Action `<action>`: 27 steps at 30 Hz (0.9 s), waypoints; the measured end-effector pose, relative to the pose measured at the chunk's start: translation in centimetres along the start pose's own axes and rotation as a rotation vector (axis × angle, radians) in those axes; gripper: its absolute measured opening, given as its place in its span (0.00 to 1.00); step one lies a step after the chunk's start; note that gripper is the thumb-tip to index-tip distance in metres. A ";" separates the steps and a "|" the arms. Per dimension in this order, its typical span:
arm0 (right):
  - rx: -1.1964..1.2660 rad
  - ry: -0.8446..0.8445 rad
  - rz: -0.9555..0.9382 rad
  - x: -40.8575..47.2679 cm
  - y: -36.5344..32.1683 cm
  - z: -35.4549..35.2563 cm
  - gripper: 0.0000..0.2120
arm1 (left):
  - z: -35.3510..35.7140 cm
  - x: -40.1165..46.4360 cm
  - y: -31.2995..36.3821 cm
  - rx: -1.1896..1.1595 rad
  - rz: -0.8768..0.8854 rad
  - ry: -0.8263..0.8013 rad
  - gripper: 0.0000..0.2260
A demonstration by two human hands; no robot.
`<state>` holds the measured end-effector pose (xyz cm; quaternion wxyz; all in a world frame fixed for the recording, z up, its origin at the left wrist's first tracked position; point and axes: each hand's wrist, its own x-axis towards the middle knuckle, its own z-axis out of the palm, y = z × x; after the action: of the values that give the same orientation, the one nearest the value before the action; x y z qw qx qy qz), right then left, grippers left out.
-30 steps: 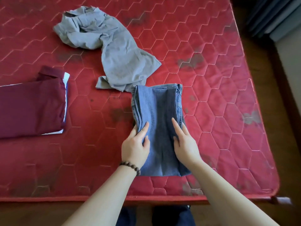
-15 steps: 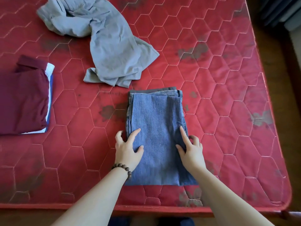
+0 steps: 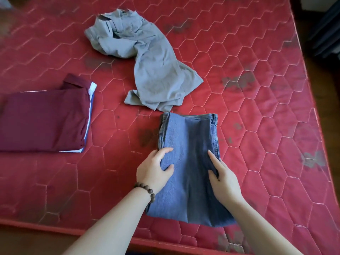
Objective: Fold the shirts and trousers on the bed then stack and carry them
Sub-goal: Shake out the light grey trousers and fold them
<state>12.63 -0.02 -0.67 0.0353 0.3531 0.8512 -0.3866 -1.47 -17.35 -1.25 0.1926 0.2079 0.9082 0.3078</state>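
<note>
Folded jeans (image 3: pixel 189 162) on the mattress (image 3: pixel 266 126); left hand (image 3: pixel 153 170) and right hand (image 3: pixel 223 179) fingers grasp their sides.

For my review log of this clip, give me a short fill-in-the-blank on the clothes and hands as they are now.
1. Both hands hold the folded ____ jeans.
2. The beaded bracelet sits on the ____ wrist.
3. The grey garment is still ____, lying crumpled beyond the jeans.
4. The folded maroon shirt lies to the ____ of the jeans.

Missing words: blue; left; unfolded; left
</note>
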 end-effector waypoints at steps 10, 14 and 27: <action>-0.024 0.070 -0.260 1.4 -14.6 8.0 0.30 | -12.0 0.7 -6.6 0.104 0.091 0.358 0.23; 0.032 -0.020 -0.186 2.8 -15.2 12.9 0.29 | -12.8 2.2 -11.7 0.147 -0.070 0.234 0.26; -0.246 -0.411 -0.046 4.4 -12.6 15.0 0.35 | -8.6 3.1 -13.3 0.508 -0.259 -0.011 0.36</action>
<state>-1.72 -13.44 -4.63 0.2419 0.2407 0.8746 -0.3445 -11.63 -29.54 -4.08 0.1770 0.1333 0.9742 0.0422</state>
